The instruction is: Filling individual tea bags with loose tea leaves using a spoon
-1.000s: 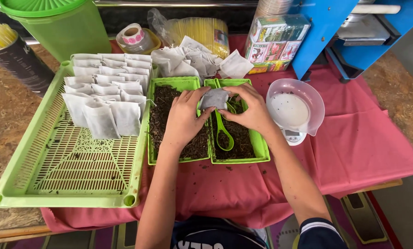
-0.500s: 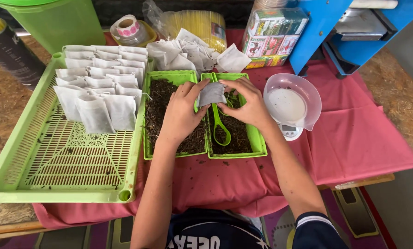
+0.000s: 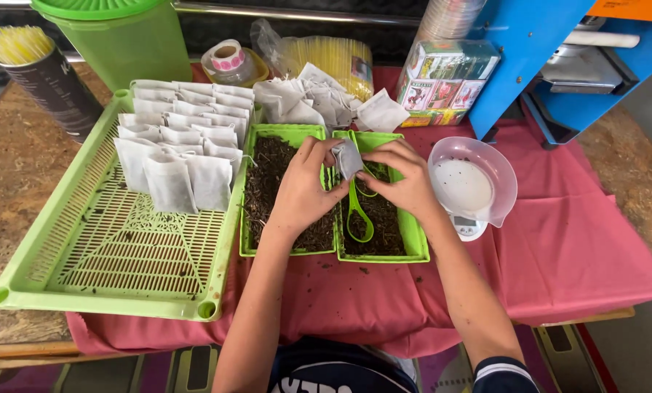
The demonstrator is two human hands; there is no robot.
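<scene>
My left hand (image 3: 300, 191) and my right hand (image 3: 401, 177) together pinch a small white filter bag (image 3: 347, 158) above two small green trays (image 3: 421, 247) filled with dark loose tea leaves (image 3: 268, 175). A green plastic scoop (image 3: 357, 211) lies in the right tray under my hands. Left of them, a large green slatted tray (image 3: 115, 255) holds several filled white bags (image 3: 180, 149) laid in rows at its far end.
A white bowl on a small scale (image 3: 473, 188) stands right of the trays. Behind are empty bags (image 3: 319, 102), a tape roll (image 3: 228, 58), a green lidded bucket (image 3: 122, 36), boxes (image 3: 450, 84), a blue machine (image 3: 559, 51). A red cloth (image 3: 581, 247) covers the table.
The hands have stayed over the small trays and kept working the bag, which now hangs more upright between the fingers. The camera view has shifted slightly.
</scene>
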